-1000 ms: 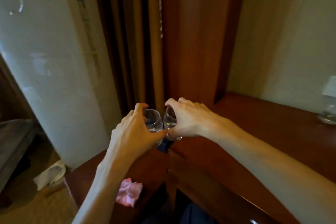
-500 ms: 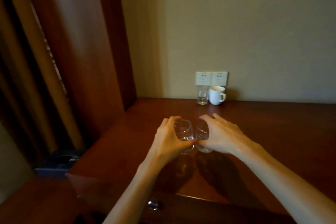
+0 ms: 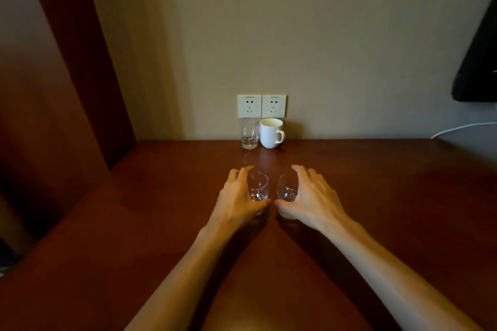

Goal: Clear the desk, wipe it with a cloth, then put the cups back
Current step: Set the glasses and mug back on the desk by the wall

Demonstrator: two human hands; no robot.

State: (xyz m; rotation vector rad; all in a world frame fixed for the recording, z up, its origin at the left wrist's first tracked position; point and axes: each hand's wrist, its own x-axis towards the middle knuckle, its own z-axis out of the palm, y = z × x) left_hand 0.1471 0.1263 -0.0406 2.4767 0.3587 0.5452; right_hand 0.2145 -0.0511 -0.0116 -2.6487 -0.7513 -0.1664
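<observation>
Dark reddish-brown wooden counter (image 3: 376, 196) running back to a plain beige wall (image 3: 295, 35), dimly lit. Tall brown wooden panel (image 3: 67, 75) rising at the left end. Two white wall sockets (image 3: 261, 106) side by side just above the back edge. Directly below them, standing upright on the counter: a straight clear drinking glass (image 3: 249, 134) with a little pale liquid at the bottom, and just beside it on the right a white ceramic mug (image 3: 271, 133), handle turned right. Black screen corner (image 3: 478, 62) at the upper right, with a thin white cable (image 3: 462, 127) trailing along the wall beneath it.

Nearer, mid-counter and well apart from the pair at the wall: two small rounded clear glass tumblers. Left hand (image 3: 238, 196) curled round the left rounded tumbler (image 3: 258, 187), fingers over the far side, thumb hooked at the near base. Right hand (image 3: 312, 196) gripping the right rounded tumbler (image 3: 287, 187) in mirror fashion, thumb tip low and pointing inward. Narrow gap between the two tumblers, thumbs nearly meeting below it. Both tumblers tipped slightly toward each other at the base (whether their bases rest on the wood or sit just above it, cannot tell). Bare forearms stretching up from the bottom edge, shadows pooled beneath the wrists.
</observation>
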